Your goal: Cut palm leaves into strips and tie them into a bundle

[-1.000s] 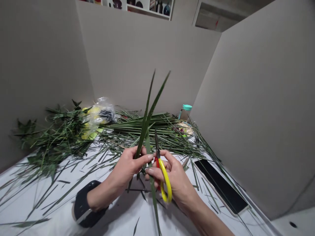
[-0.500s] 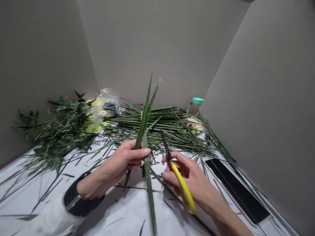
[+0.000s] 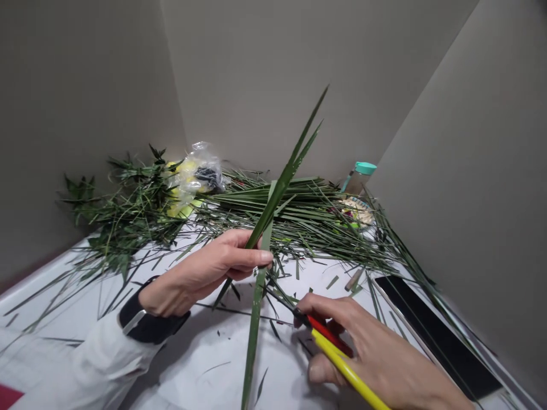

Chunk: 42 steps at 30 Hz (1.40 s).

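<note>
Long green leaf blades [image 3: 280,185] are pinched between the thumb and fingers of my left hand [image 3: 226,256]. Some tips point up and right, while one blade hangs down toward the front of the table. My right hand [image 3: 350,336] grips a pair of scissors [image 3: 337,353] with yellow and red handles. Their dark blades point up and left, close to the hanging leaf just below my left thumb. Whether they touch the leaf I cannot tell.
A pile of long leaves [image 3: 256,199] lies across the back of the white table [image 3: 192,370]. Leafy stems [image 3: 123,216] and a clear plastic bag [image 3: 199,171] sit left. A teal-lidded bottle [image 3: 359,177], a woven round item [image 3: 359,209] and a dark-screened tablet [image 3: 436,336] are right.
My right hand has moved down, turning the scissors so their blades now point left toward the leaf. The leaf tips in my left hand have tilted right. The camera view has shifted slightly.
</note>
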Available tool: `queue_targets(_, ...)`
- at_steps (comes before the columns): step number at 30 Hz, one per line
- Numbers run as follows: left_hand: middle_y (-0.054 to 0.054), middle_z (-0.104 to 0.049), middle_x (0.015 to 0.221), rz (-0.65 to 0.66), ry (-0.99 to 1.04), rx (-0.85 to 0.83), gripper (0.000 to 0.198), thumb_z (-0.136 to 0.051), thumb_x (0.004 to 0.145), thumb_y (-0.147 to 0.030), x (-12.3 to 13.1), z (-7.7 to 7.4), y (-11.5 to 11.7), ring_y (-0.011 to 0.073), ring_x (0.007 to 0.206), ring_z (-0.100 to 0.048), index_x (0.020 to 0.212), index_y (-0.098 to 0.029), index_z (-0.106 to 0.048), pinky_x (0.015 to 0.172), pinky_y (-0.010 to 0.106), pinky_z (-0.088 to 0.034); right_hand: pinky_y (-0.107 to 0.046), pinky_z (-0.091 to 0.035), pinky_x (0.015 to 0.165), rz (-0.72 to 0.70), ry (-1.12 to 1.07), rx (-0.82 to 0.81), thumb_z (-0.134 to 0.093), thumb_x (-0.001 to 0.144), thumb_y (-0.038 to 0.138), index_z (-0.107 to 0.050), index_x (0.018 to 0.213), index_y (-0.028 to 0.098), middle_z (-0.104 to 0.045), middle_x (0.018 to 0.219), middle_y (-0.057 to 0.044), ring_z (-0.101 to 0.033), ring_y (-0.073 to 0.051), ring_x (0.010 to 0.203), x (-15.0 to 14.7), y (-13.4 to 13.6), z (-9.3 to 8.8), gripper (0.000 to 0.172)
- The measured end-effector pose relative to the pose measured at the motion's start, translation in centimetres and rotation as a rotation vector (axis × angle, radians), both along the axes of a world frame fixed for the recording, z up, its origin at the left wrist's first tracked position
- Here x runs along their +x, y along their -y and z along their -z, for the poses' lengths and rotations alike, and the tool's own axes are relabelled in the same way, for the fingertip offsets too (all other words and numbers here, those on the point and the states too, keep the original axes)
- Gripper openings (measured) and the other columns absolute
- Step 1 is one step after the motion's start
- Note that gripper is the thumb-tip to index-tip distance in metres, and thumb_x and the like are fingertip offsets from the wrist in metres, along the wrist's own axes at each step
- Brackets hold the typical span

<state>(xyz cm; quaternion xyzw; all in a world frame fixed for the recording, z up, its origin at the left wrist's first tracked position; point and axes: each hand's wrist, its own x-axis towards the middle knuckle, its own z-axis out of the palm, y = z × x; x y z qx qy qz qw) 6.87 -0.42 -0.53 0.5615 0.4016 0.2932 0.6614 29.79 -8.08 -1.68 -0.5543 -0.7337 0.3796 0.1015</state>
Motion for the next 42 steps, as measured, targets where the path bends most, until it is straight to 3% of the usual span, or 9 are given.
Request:
queue_targets(4,-0.006,-0.037,0.066,0.061,-0.054,0.009,0.02,-0.07,0.075,-0.031,0.6,0.0,0.3,0.0096,0.058,-0.025,0.077,-0.017,-0.056,0.051,0.024,-0.018,-0.029,-0.042,0.069,-0.022,0.011,-0.001,-0.076,0.07,0.05,-0.068,0.099,0.025,-0.064,0.083,-0.001,-0.057,-0.023,0.081,-0.3,0.1,-0.3,0.039)
queue_targets(9,-0.006,-0.037,0.06,0.148,-0.081,0.015,0.027,-0.073,0.071,-0.032,0.8,0.3,0.5,0.0098,0.056,-0.027,0.065,-0.018,-0.05,0.05,0.025,-0.019,-0.028,-0.041,0.068,-0.018,0.026,0.006,-0.076,0.071,0.052,-0.068,0.095,0.025,-0.061,0.08,0.001,-0.054,-0.021,0.079,-0.4,0.3,-0.3,0.037)
queue_targets(16,-0.008,-0.038,0.06,0.082,-0.004,-0.074,0.032,-0.077,0.066,-0.032,1.2,0.9,0.4,0.009,0.054,-0.023,0.066,-0.02,-0.048,0.049,0.025,-0.016,-0.027,-0.038,0.066,-0.002,0.041,-0.045,-0.081,0.065,0.047,-0.071,0.095,0.027,-0.059,0.078,0.0,-0.053,-0.022,0.08,-0.9,0.4,-0.4,0.037)
queue_targets(21,-0.008,-0.04,0.061,0.075,-0.027,-0.111,0.028,-0.077,0.065,-0.027,1.3,1.0,0.6,0.0086,0.054,-0.029,0.069,-0.02,-0.051,0.051,0.024,-0.019,-0.026,-0.035,0.064,0.007,0.05,-0.009,-0.079,0.067,0.042,-0.072,0.085,0.026,-0.056,0.07,0.002,-0.051,-0.02,0.077,-1.2,0.4,-0.7,0.025)
queue_targets(25,-0.009,-0.039,0.055,0.137,-0.004,-0.095,0.027,-0.077,0.066,-0.027,1.3,1.4,0.4,0.0076,0.05,-0.025,0.066,-0.019,-0.051,0.048,0.024,-0.015,-0.027,-0.036,0.068,0.032,0.045,-0.009,-0.074,0.07,0.036,-0.073,0.085,0.026,-0.056,0.07,0.003,-0.051,-0.017,0.072,-1.2,0.6,-0.6,0.019)
queue_targets(30,-0.009,-0.037,0.051,0.176,0.006,-0.087,0.027,-0.077,0.066,-0.026,1.2,1.4,0.2,0.007,0.048,-0.022,0.061,-0.018,-0.051,0.046,0.026,-0.012,-0.027,-0.039,0.069,0.086,0.049,-0.08,-0.075,0.065,0.036,-0.074,0.094,0.03,-0.057,0.082,0.001,-0.051,-0.017,0.074,-1.2,0.4,-0.6,0.029)
queue_targets(42,-0.008,-0.037,0.056,0.212,-0.085,-0.038,0.031,-0.076,0.07,-0.03,0.9,1.0,0.4,0.01,0.054,-0.025,0.063,-0.02,-0.048,0.051,0.028,-0.015,-0.027,-0.039,0.07,-0.05,0.037,0.039,-0.078,0.069,0.054,-0.069,0.096,0.025,-0.063,0.079,0.001,-0.054,-0.021,0.082,0.0,0.5,0.0,0.041)
